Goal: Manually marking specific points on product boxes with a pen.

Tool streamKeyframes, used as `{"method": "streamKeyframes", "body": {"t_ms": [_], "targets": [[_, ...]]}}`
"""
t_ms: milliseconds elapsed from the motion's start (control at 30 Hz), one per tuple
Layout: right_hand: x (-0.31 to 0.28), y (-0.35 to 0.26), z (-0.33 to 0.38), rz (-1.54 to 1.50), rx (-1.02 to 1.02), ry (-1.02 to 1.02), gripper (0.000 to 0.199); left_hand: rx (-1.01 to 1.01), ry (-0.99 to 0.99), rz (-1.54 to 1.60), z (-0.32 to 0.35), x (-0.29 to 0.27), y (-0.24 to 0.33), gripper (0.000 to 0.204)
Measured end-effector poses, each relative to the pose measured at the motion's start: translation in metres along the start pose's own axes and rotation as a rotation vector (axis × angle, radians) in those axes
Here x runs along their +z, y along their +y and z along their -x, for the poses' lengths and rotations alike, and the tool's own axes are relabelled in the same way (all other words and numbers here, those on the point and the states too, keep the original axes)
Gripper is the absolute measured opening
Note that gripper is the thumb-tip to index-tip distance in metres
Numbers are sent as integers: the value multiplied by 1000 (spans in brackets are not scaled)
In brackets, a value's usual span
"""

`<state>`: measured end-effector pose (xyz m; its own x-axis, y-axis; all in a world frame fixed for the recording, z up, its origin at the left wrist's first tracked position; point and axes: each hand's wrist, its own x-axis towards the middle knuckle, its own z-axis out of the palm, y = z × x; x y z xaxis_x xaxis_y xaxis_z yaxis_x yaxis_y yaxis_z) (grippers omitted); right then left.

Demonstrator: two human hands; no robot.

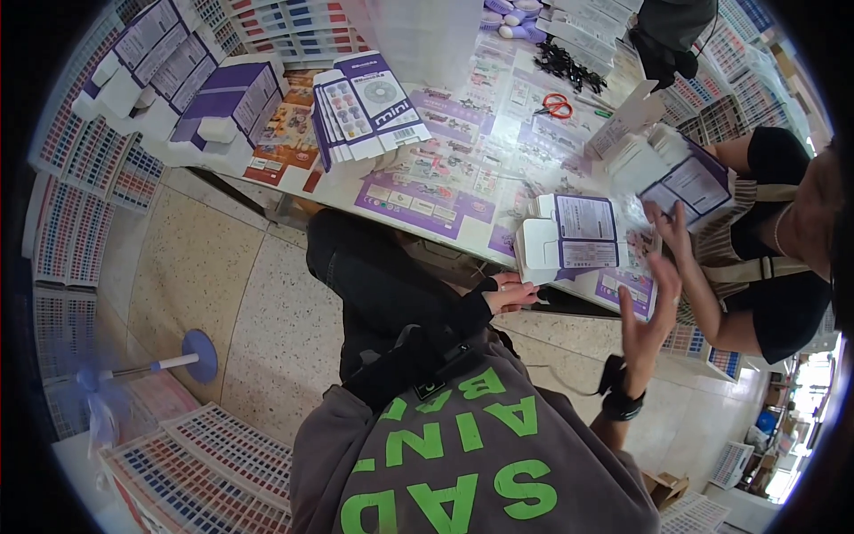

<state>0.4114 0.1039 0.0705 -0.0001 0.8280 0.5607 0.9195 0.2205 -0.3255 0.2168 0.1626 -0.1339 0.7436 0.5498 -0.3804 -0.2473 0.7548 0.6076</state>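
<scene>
Worktable (503,116): bore a purple-and-white folding carton (584,233) at its near edge.
Right hand (651,327): hung near the carton, fingers spread wide, empty.
Left hand (505,296): lay by the carton's flap, fingers extended; grip could not be told.

1 pair orange-handled scissors (557,106) near tangled black heap (570,66); round blue base (203,356) on speckled floor (209,245).

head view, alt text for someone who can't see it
A person's left hand is at the near edge of a purple-white carton on a table, the right hand open beside it. At right, a co-worker's hand is by another carton.
</scene>
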Motion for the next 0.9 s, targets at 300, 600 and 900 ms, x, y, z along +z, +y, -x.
{"method": "streamKeyframes", "body": {"t_ms": [300, 600, 900], "targets": [[40, -18, 49, -116, -40, -164, 24, 39, 25, -2, 0, 1, -3, 58], [29, -6, 29, -66, -87, -88, 21, 90, 112, -1, -4, 12, -5, 66], [17, 26, -8, 186, -93, -216, 43, 132, 159, -48, -23, 39, 39, 65]]}}
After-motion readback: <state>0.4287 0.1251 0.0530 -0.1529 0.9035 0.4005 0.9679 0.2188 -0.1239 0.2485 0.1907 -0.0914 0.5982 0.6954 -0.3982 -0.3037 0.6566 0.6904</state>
